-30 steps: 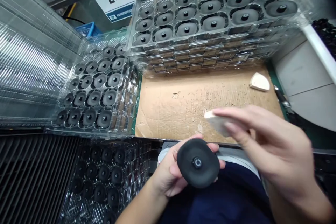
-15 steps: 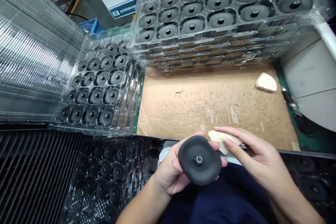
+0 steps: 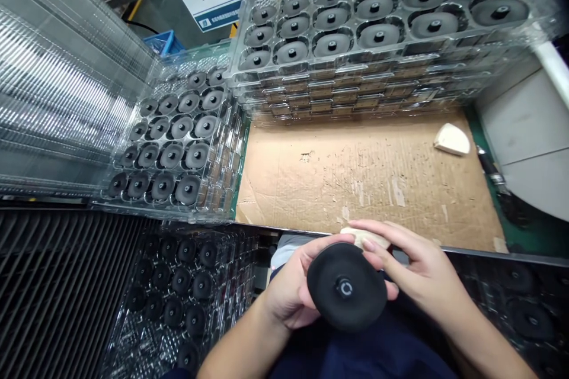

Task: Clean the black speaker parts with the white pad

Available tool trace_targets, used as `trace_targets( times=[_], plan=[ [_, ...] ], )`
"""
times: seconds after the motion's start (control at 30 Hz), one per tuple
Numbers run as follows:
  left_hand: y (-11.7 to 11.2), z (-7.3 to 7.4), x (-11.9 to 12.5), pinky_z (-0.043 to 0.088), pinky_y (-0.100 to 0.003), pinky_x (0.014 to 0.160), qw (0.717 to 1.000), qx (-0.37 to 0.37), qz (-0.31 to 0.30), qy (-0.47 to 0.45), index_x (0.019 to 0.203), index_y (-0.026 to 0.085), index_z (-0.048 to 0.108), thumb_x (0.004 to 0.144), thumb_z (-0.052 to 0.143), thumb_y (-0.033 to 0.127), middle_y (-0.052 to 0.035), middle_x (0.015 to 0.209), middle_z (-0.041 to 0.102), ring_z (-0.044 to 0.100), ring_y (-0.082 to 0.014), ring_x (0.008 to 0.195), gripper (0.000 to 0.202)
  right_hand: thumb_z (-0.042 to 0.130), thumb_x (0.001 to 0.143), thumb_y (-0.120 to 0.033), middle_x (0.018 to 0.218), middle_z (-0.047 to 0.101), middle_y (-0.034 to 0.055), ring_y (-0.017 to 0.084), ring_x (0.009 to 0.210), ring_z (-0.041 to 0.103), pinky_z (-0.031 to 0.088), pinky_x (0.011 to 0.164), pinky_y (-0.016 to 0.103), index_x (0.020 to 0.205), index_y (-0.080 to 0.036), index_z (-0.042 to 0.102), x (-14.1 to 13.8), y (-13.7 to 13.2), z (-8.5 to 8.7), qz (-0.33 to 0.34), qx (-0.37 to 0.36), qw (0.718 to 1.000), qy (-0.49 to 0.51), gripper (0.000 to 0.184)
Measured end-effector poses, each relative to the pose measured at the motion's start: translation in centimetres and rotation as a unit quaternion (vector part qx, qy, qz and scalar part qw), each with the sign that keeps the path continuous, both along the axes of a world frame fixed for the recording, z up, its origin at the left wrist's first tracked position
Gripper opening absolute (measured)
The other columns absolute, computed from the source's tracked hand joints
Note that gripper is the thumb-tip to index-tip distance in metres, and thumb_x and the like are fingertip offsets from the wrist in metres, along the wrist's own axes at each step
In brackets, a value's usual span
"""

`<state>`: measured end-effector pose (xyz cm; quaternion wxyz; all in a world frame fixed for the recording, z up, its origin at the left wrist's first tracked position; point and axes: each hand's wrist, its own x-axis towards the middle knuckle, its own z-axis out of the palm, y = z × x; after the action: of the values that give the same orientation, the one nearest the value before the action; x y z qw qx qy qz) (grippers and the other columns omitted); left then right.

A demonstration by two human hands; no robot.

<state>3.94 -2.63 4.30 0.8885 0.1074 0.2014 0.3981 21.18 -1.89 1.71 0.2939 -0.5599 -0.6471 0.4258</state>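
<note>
A person's left hand cups a rounded black disc with a central boss, fingers curled behind it, just off the near edge of a scuffed brown cardboard sheet. The right hand, partly closed, pinches a cream wedge-shaped pad against the disc's far rim. Open cardboard stretches toward stacked clear plastic trays; a second cream pad lies near the far right corner.

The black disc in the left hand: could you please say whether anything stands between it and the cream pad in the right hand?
Nothing visible does: the cream pad in the right hand meets the far edge of the black disc in the left hand, which hides part of it.
</note>
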Motion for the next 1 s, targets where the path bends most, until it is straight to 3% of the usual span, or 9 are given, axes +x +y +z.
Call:
trace_targets(
  times=[0.3, 0.5, 0.83, 1.0],
  plan=[
    [-0.5, 0.3, -0.3, 0.05, -0.037, 0.082, 1.0, 0.01, 0.001, 0.029, 0.098, 0.034, 0.07, 0.048, 0.083, 0.047, -0.0002, 0.092, 0.073, 0.071, -0.0225, 0.082, 0.054, 0.05, 0.089, -0.032, 0.106, 0.07, 0.0038, 0.021, 0.096, 0.065, 0.054, 0.071, 0.028, 0.11, -0.027, 0.065, -0.4, -0.7, -0.7, 0.028, -0.004, 0.999, 0.022, 0.027],
    [-0.3, 0.2, -0.2, 0.049, -0.026, 0.072, 1.0, 0.004, 0.012, 0.028, 0.098, 0.032, 0.07, 0.052, 0.083, 0.043, 0.0004, 0.094, 0.073, 0.071, -0.0198, 0.084, 0.05, 0.048, 0.09, -0.033, 0.106, 0.069, 0.004, 0.021, 0.098, 0.065, 0.054, 0.072, 0.028, 0.111, -0.027, 0.065, -0.6, -0.4, -1.2, 0.037, -0.004, 0.999, 0.022, 0.028],
    [-0.2, -0.3, -0.2, 0.05, -0.03, 0.076, 0.999, -0.018, 0.027, 0.027, 0.101, 0.029, 0.068, 0.053, 0.084, 0.038, -0.0015, 0.096, 0.073, 0.07, -0.0218, 0.086, 0.052, 0.051, 0.086, -0.037, 0.104, 0.071, 0.0052, 0.024, 0.094, 0.067, 0.055, 0.067, 0.029, 0.106, -0.025, 0.069, -0.7, 0.0, -2.2, 0.017, -0.048, 0.998, 0.026, 0.029],
    [0.0, 0.0, 0.0, 0.051, -0.029, 0.078, 0.999, -0.028, 0.034, 0.013, 0.098, 0.028, 0.069, 0.052, 0.085, 0.035, 0.001, 0.098, 0.072, 0.07, -0.0203, 0.086, 0.049, 0.05, 0.086, -0.037, 0.102, 0.072, 0.0054, 0.023, 0.089, 0.068, 0.055, 0.067, 0.031, 0.104, -0.024, 0.07, -1.0, 0.4, -3.6, -0.006, -0.059, 0.998, 0.019, 0.03]
  ],
)
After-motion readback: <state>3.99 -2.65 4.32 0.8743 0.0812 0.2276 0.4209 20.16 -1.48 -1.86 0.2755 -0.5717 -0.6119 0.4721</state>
